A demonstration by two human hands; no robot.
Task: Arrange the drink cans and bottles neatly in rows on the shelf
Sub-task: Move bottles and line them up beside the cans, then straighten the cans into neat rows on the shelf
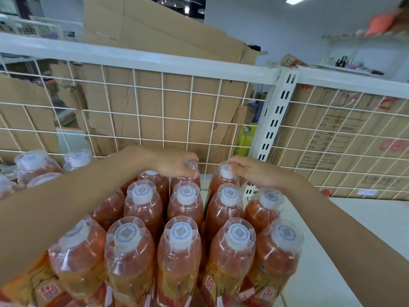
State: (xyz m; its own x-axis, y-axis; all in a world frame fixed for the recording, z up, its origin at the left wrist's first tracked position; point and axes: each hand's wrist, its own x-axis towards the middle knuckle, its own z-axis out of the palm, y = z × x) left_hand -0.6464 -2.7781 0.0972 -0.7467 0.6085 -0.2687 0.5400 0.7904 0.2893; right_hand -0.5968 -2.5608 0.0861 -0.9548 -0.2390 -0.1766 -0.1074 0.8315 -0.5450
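**Both hands on back-row caps**

Left hand (177, 165): fingers curled round the cap of the rear orange bottle (186, 181). Right hand (251, 172): fingers clamped over the cap of the neighbouring bottle (222, 185). More bottles (183, 204) stand in rows nearer than the fingertips on the white shelf (332, 240), and the wire grid (163, 107) lies just beyond them

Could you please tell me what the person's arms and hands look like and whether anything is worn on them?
Both are bare. The left hand and right hand wear no gloves, and no ring can be made out on the fingers that show. Neither wrist carries a watch or bracelet. The left forearm and right forearm show no sleeve right up to the picture's edge.
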